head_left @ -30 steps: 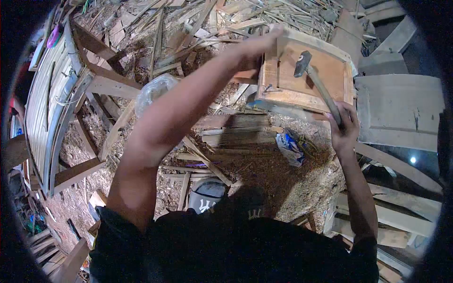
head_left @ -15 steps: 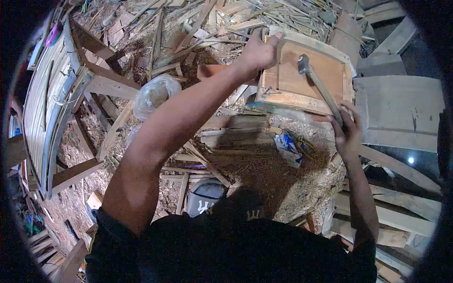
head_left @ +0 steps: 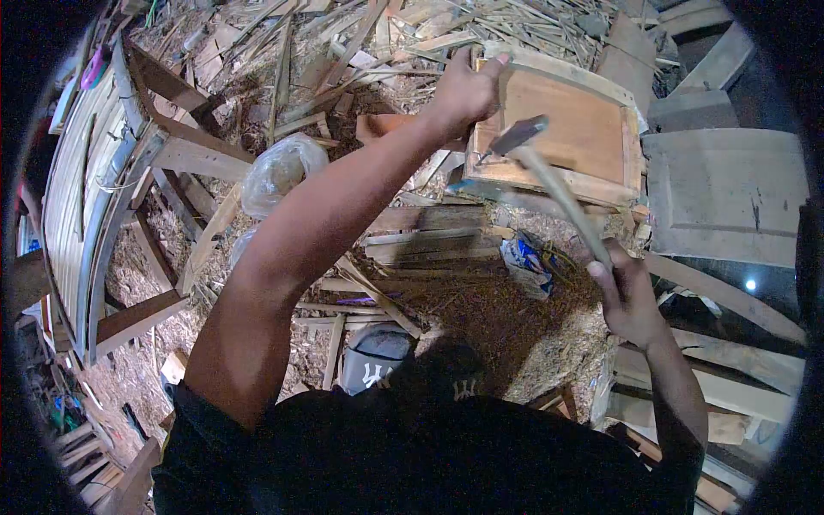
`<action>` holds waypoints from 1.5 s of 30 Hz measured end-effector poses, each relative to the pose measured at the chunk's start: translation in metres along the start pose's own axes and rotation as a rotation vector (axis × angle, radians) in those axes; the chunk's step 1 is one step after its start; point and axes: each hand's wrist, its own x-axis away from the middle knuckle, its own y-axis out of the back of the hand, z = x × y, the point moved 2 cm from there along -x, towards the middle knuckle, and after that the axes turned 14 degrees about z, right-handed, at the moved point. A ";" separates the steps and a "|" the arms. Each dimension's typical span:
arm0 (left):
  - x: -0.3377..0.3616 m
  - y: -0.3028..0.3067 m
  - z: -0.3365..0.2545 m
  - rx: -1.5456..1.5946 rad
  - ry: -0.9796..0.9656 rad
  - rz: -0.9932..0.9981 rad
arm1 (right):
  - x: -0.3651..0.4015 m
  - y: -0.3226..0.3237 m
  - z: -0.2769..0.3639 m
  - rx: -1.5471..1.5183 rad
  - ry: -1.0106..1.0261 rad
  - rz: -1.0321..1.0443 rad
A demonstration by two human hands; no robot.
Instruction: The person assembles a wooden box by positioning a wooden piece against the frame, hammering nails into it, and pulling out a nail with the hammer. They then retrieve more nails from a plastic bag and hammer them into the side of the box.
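My left hand [head_left: 468, 90] grips the upper left corner of a framed wooden panel [head_left: 562, 116], thumb on top of the frame. In my right hand [head_left: 628, 287] is a hammer [head_left: 554, 190], its fingers wrapped round the lower handle. The hammer's metal head hangs over the panel's lower left corner, beside a thin nail [head_left: 483, 159] at that corner. Whether head and nail touch, I cannot tell. Wood shavings and a blue and white packet [head_left: 526, 264] lie below the panel.
A curved slatted wooden piece [head_left: 86, 197] stands at the left, near a clear plastic bag [head_left: 279, 172]. Wood scraps cover the ground behind. Grey boards [head_left: 730, 193] and more planks lie at the right. A slipper [head_left: 375, 356] shows below.
My right hand has moved down, away from the panel's edge. The hammer head has swung left and down to the corner with the nail. My left hand has barely moved.
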 end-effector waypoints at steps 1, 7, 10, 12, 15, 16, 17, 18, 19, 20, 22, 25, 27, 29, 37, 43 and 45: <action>-0.001 -0.001 0.000 0.000 -0.003 -0.001 | 0.000 0.002 0.002 0.002 0.001 -0.001; -0.029 0.001 0.029 0.126 -0.215 0.030 | 0.013 0.011 0.008 -0.331 0.056 -0.308; -0.032 0.001 0.029 0.065 -0.228 0.022 | 0.000 0.004 -0.001 0.010 0.003 -0.175; -0.020 0.002 0.025 -0.045 -0.187 -0.069 | -0.003 -0.001 -0.016 0.240 -0.010 0.031; 0.004 -0.003 0.001 0.087 -0.195 -0.022 | 0.004 0.013 0.007 0.061 -0.173 -0.108; -0.011 0.000 0.013 -0.122 -0.420 0.003 | 0.003 0.018 0.011 0.136 -0.066 -0.240; -0.026 -0.001 0.031 -0.122 -0.421 0.005 | 0.005 0.020 0.012 0.137 -0.067 -0.243; -0.022 -0.001 0.026 -0.036 -0.323 -0.016 | 0.009 0.023 0.013 -0.052 0.027 -0.297; -0.018 -0.001 0.022 0.049 -0.223 -0.037 | 0.013 0.024 0.013 -0.243 0.121 -0.350; -0.021 0.000 0.025 0.049 -0.221 -0.037 | 0.018 0.018 -0.007 -0.314 0.157 -0.382; -0.029 0.001 0.029 0.151 -0.172 0.027 | 0.002 0.008 -0.001 0.023 0.049 -0.194; -0.009 0.001 0.013 -0.029 -0.141 -0.065 | -0.005 0.002 0.000 0.251 -0.076 -0.007; -0.024 0.003 0.031 -0.027 -0.116 -0.075 | 0.000 0.011 0.007 0.166 -0.236 -0.014; -0.031 0.003 0.035 -0.028 -0.102 -0.079 | 0.003 0.022 0.025 0.186 -0.088 -0.152; -0.008 -0.004 0.013 0.146 -0.131 -0.015 | -0.002 -0.006 -0.005 0.358 -0.022 -0.075; -0.027 0.000 0.034 0.145 -0.250 0.028 | 0.004 0.023 0.023 0.215 -0.076 -0.244; -0.034 0.004 0.038 0.036 -0.234 -0.019 | 0.012 0.022 -0.001 -0.056 0.019 -0.350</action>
